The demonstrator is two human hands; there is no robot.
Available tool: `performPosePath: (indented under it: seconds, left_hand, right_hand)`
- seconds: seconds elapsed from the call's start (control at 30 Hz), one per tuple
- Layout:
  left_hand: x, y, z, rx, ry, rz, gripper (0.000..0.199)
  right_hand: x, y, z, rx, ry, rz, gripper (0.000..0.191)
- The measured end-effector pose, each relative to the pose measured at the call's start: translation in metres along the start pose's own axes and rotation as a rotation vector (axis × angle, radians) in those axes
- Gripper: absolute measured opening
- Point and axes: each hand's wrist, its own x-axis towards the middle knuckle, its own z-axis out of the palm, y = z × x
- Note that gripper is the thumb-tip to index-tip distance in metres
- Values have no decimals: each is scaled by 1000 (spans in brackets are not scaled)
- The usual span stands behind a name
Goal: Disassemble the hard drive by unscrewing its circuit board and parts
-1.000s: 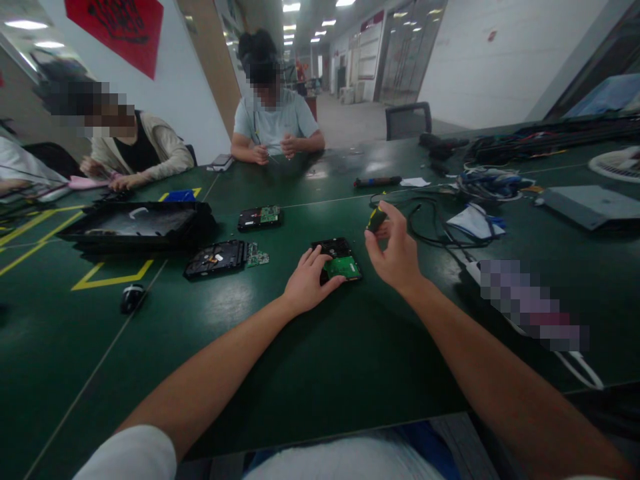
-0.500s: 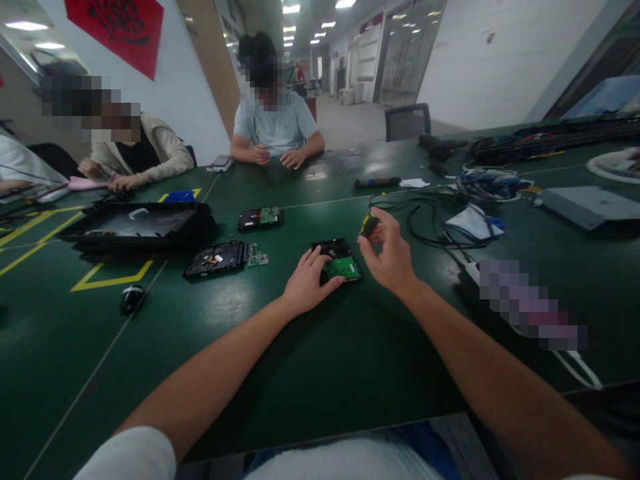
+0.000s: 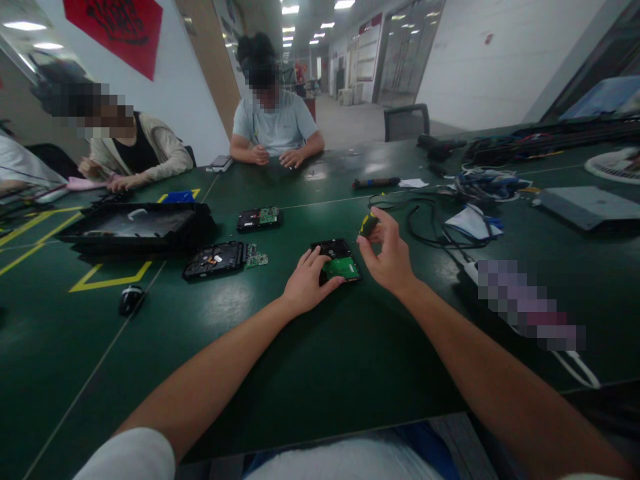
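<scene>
A black hard drive with a green circuit board (image 3: 344, 268) lies flat on the dark green table (image 3: 300, 373). My left hand (image 3: 310, 280) rests on its left side, thumb along the near edge and fingers over the top, gripping it. Just right of the drive, my right hand (image 3: 386, 250) holds a yellow and black screwdriver (image 3: 369, 223) by its handle, raised above the table. The screwdriver's tip is too small to make out. To the left lie another drive (image 3: 215, 260) with a small board (image 3: 257, 256) beside it, and a further drive (image 3: 259, 218) behind.
A black tray (image 3: 135, 223) and a computer mouse (image 3: 131, 300) are at the left. Cables (image 3: 490, 185), a grey metal box (image 3: 590, 205) and a power strip (image 3: 530, 303) are at the right. Two people (image 3: 275, 127) sit across the table; another is partly visible at far left.
</scene>
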Motion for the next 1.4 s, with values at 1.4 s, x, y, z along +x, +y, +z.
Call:
performPosePath:
  seconds: [1.4]
  left_hand:
    - [1,-5,2,5,-2,11,64]
  right_hand:
    - [-1,-2,0,-38,31,-15,64]
